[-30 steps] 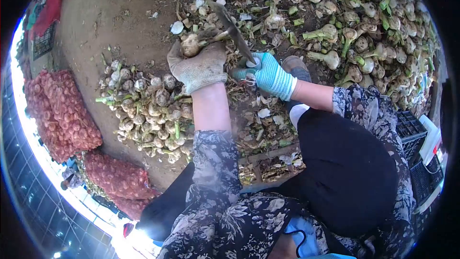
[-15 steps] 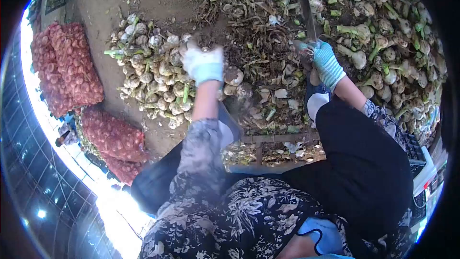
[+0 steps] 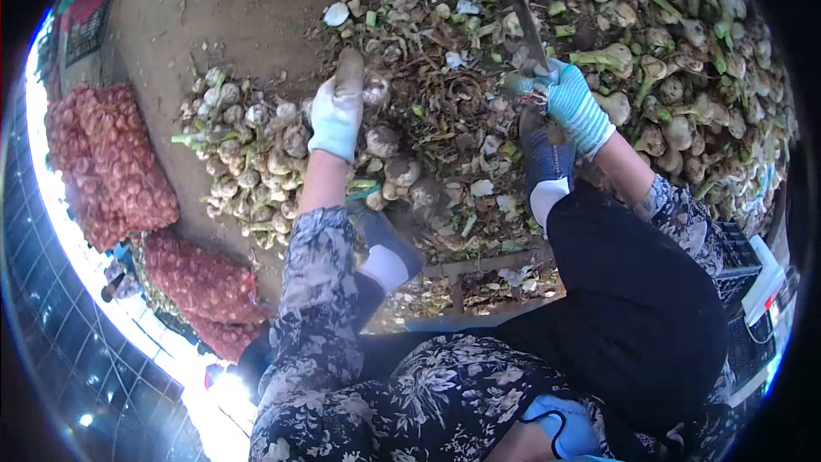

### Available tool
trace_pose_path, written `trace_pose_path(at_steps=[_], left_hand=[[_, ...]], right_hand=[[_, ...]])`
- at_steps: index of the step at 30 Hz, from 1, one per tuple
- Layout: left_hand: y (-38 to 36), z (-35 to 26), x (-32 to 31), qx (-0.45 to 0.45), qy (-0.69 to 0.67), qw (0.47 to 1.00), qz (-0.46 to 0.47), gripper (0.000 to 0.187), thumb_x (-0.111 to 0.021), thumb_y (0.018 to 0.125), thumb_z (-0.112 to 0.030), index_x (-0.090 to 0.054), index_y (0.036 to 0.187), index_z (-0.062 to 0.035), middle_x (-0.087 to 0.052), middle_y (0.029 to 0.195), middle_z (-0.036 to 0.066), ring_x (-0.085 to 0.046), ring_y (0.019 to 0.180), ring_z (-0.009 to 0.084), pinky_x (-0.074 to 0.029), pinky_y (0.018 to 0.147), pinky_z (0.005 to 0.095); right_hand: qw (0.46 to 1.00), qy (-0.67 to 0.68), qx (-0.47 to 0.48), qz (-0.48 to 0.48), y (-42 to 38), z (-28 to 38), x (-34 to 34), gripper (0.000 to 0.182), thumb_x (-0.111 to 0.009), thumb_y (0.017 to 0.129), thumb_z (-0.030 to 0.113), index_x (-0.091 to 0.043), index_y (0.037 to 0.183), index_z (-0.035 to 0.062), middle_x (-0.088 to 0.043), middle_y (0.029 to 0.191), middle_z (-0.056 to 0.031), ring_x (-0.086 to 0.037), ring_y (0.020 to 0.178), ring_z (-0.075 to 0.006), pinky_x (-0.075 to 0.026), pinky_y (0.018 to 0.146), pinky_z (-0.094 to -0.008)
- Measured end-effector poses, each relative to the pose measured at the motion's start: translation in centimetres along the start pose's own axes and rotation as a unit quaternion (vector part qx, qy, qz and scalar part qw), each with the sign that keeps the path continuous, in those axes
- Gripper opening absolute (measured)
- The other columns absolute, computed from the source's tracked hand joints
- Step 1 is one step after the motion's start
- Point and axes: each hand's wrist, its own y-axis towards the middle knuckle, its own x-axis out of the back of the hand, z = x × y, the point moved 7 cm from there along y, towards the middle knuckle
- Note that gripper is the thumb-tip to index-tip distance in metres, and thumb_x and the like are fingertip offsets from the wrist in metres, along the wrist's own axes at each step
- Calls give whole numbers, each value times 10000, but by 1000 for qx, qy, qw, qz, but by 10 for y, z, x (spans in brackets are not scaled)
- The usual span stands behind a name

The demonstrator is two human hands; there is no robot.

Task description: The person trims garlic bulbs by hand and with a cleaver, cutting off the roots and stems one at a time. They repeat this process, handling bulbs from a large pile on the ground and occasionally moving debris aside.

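— Garlic bulb (image 3: 375, 88): on the ground just beside my left hand (image 3: 336, 111), fingers flat, gripping nothing I can see.
— Right?
— Right hand (image 3: 575, 105) clamped on knife (image 3: 522, 21), blade up, near untrimmed garlic heap (image 3: 701, 77). Trimmed pile (image 3: 248, 158) left.

— What's under your left hand?
— A pale, round, soil-streaked garlic bulb (image 3: 375, 88), lying on the dirt at the edge of the trimmed heap, just beside your glove's fingertips. Can't tell if you're touching it.
— And in your right?
— A long, dark, narrow steel knife blade (image 3: 519, 13), gripped at the handle, tilted up and away from you over the brown litter of cut roots and stems.
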Motion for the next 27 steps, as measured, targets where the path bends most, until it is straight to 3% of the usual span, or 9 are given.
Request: trace_pose_path(at_steps=[4,9,15,18,20,22,24,25,27], left_hand=[[-47,-75,-31,-98,-255,947,171,610,-501,811,-498,-476,1161,1,-585,1017,121,-577,855,201,-452,820,294],[-75,-88,-60,-75,-413,856,301,336,-604,754,-39,-495,1071,-16,-575,930,66,-572,833,121,-493,729,265],[-79,-90,-54,-320,-70,933,152,634,-740,676,-143,-398,1189,3,-561,1033,75,-570,896,151,-486,789,287],[-91,-74,-61,-132,-416,891,123,550,-745,577,-132,-494,1038,33,-607,847,84,-597,761,143,-490,680,256],[-111,-129,-38,-500,-20,866,10,439,-688,571,-72,-489,945,42,-589,690,88,-593,583,172,-498,551,268],[-114,-143,-27,-517,-23,855,-41,379,-634,630,-69,-489,966,31,-595,769,103,-606,665,172,-499,580,278],[-72,-111,-36,-91,-467,877,63,298,-560,702,-72,-497,983,2,-573,806,83,-578,730,155,-481,653,288],[-67,-118,-41,-109,-450,877,127,332,-571,772,-350,-545,930,-59,-573,896,27,-524,829,135,-413,829,327],[-49,-120,-50,-48,-643,756,113,293,-533,764,-309,-546,885,-41,-562,873,97,-510,794,227,-408,811,412]], right_hand=[[988,71,28,135,-23,39,-24,221,-682,724,156,-579,870,25,-586,711,-43,-536,549,-129,-470,530,-268],[899,-332,264,112,-59,84,-50,293,-689,663,310,-606,804,67,-607,677,-142,-610,638,-284,-489,593,-345],[853,-450,231,129,-54,80,-57,261,-638,663,301,-604,785,73,-613,714,-152,-602,668,-324,-489,619,-379],[835,-497,197,132,-47,71,-51,278,-615,681,306,-604,780,47,-618,715,-140,-608,648,-302,-496,623,-371],[868,-483,-2,116,-9,39,-11,284,-590,722,306,-605,773,26,-619,702,-130,-612,627,-248,-508,617,-332],[883,-464,-49,-54,0,30,44,243,-638,719,258,-609,783,26,-619,682,-104,-611,637,-193,-511,624,-289],[951,-248,174,-55,-17,54,13,215,-687,688,182,-595,785,14,-619,683,-65,-592,641,-134,-504,620,-272],[975,-195,105,-6,-21,58,-4,238,-716,653,134,-589,813,12,-606,691,-28,-577,633,-114,-496,603,-277],[980,143,9,139,-27,33,-35,268,-736,657,161,-597,842,24,-573,650,-6,-558,628,-93,-468,552,-251]])
